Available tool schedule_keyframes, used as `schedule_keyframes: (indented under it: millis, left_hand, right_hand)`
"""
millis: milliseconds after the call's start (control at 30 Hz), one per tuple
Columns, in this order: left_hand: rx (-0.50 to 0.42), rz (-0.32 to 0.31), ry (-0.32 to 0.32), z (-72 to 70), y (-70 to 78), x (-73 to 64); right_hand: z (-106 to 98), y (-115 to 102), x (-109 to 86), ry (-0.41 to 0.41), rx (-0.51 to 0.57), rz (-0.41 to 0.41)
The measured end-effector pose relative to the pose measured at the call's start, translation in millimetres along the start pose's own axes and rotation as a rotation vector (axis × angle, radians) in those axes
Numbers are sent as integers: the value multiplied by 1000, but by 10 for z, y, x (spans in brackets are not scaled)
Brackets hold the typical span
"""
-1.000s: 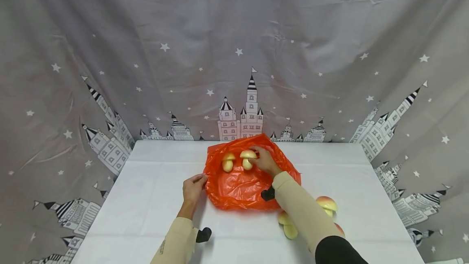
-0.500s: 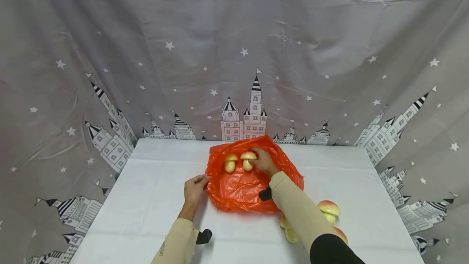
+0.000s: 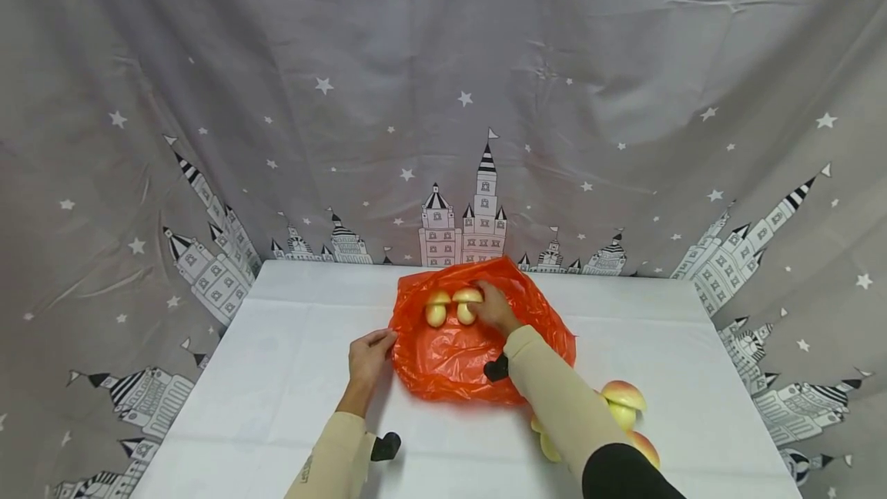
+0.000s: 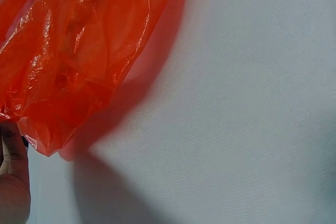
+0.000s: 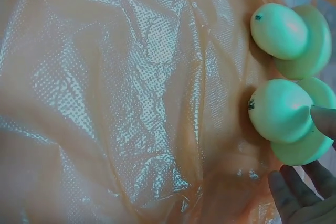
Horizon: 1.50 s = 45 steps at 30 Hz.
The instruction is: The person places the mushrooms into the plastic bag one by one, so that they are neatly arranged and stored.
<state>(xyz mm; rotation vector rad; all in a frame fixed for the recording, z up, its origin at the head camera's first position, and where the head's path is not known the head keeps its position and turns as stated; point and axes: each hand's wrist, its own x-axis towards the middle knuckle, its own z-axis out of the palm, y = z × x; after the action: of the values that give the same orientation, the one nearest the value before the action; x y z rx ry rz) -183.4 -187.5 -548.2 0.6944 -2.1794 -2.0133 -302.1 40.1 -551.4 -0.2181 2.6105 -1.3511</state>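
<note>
An orange-red plastic bag [image 3: 443, 368] lies spread open on the white table in the head view. Its left edge is pinched by my left hand [image 3: 369, 356], whose fingers show beside the crumpled bag [image 4: 79, 72] in the left wrist view. Two toy mushrooms stand side by side in the bag. My right hand [image 3: 496, 309] reaches inside and holds the right-hand mushroom [image 3: 465, 299]. In the right wrist view, the thumb touches that mushroom [image 5: 281, 109] and the other fingers lie by its cap. The second mushroom [image 5: 281, 31] is close beside it, untouched.
More toy mushrooms lie at the front right of the table [image 3: 291, 391], partly hidden by my right sleeve: one with a reddish cap [image 3: 622, 395], another cap [image 3: 644, 447] and a pale one [image 3: 550, 447]. A grey castle-print curtain [image 3: 346, 60] hangs behind the table.
My right hand has shifted slightly left within the bag, bringing its mushroom nearer the other one. The left hand keeps its grip on the bag's edge. The head view has shifted a little.
</note>
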Motion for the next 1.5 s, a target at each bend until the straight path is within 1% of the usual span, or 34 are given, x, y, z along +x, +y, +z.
schedule_keyframes:
  millis: [67,100,167,267,400,533,633,800,900,1067,1100,1200,1300,1400,1433,1500]
  left_hand:
    - [2,4,-2,11,12,0]
    - [2,10,-2,13,18,1]
    - [6,15,2,18,27,3]
    - [20,15,4,21,36,5]
    - [26,2,-3,22,27,6]
    - [22,-5,-7,8,6,14]
    - [27,5,-12,-11,3,15]
    - [52,25,-24,-26,19,17]
    - [55,22,-33,-19,25,21]
    - [61,17,-37,-1,18,26]
    - [63,21,-38,3,18,27]
    - [62,29,-41,10,26,28]
    - [66,31,-41,7,43,15]
    - [75,28,-46,9,61,0]
    - [78,29,-48,11,69,-6]
    - [83,26,-47,19,74,-5]
  right_hand:
    - [-27,-15,-17,-10,2,28]
    - [-43,-30,-25,-17,-4,26]
    - [-80,-63,-51,-29,-14,21]
    - [-137,-110,-97,-48,-37,-9]
    - [-218,-149,-200,-60,-27,-27]
    - [-312,-170,-339,-68,29,-56]
    - [-390,-171,-445,-73,83,-80]
    - [-550,-149,-637,-60,174,-121]
    - [-648,-119,-757,-57,203,-114]
    - [-803,-37,-975,-51,258,-55]
    - [-831,-12,-1015,-47,276,-60]
    - [-930,62,-1154,-23,327,-117]
    - [-1050,135,-1314,33,370,-186]
    - [-1157,263,-1428,94,408,-199]
    - [-1176,338,-1447,117,410,-212]
    - [-1218,456,-1494,166,390,-203]
